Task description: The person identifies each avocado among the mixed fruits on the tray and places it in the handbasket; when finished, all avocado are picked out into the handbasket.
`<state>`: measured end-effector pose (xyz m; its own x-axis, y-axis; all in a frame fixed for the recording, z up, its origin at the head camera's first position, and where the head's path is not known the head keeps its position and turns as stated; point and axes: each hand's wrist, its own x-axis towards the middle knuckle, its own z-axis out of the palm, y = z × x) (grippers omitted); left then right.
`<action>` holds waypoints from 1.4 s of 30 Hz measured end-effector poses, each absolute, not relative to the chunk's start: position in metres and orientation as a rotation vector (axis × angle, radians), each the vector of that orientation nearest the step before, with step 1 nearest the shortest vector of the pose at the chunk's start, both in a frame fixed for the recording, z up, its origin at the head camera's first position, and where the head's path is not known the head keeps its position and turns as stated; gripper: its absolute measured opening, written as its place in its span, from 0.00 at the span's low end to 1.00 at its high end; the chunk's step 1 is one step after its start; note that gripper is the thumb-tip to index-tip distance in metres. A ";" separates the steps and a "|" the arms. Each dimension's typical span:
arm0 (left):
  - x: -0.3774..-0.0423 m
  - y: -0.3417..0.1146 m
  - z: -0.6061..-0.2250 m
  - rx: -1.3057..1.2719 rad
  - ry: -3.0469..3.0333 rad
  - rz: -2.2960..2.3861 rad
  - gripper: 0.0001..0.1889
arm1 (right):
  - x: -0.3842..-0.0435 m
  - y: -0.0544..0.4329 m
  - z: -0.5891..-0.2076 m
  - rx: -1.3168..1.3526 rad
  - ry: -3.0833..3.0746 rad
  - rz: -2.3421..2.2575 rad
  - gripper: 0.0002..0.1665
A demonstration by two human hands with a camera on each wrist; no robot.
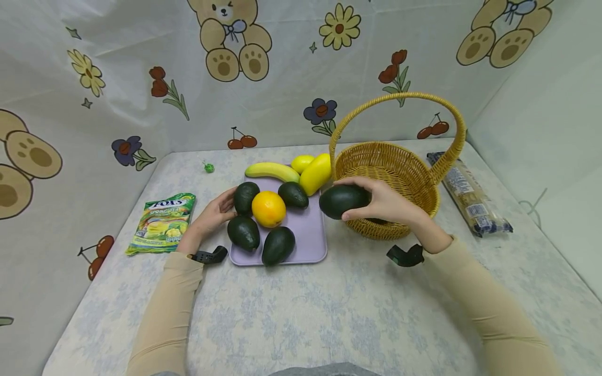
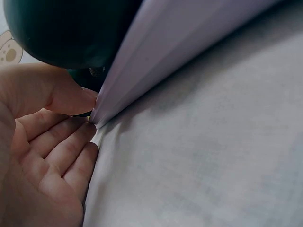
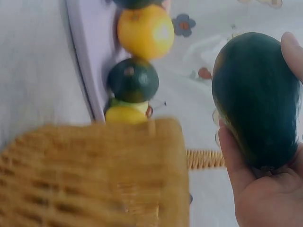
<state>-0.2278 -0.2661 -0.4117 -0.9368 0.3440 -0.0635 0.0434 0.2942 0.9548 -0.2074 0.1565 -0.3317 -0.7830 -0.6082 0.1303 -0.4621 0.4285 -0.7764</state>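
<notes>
My right hand (image 1: pixel 383 202) grips a large dark green pear-shaped fruit (image 1: pixel 345 201), raised in front of the wicker basket's (image 1: pixel 383 151) left side. Fingers and thumb wrap its sides in the right wrist view. At the left edge of a lilac tray (image 1: pixel 310 250) is my left hand (image 1: pixel 213 214), with its thumb and loosely extended fingers against the rim in the left wrist view. Close by it lies an avocado (image 1: pixel 246 198). The tray also carries several more avocados (image 1: pixel 278 245), an orange (image 1: pixel 268 209), a banana (image 1: pixel 271 171), a lemon (image 1: pixel 302 163) and an elongated yellow fruit (image 1: pixel 315 174).
The basket's tall handle (image 1: pixel 400 95) arches over its opening. A green candy bag (image 1: pixel 162 223) lies left of the tray, and a long clear food packet (image 1: pixel 470 193) lies right of the basket. A tiny green object (image 1: pixel 209 167) sits at the back left.
</notes>
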 end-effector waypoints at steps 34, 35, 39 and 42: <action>-0.239 -0.274 -0.433 0.367 2.339 1.688 0.39 | -0.217 0.220 -0.350 -0.695 2.656 -1.148 0.40; -0.240 -0.275 -0.434 0.367 2.348 1.684 0.39 | -0.216 0.226 -0.349 -0.698 2.640 -1.149 0.40; -0.240 -0.275 -0.436 0.379 2.352 1.689 0.39 | -0.213 0.247 -0.348 -0.713 2.561 -1.155 0.39; -0.240 -0.275 -0.435 0.376 2.339 1.694 0.39 | -0.211 0.261 -0.347 -0.718 2.516 -1.130 0.38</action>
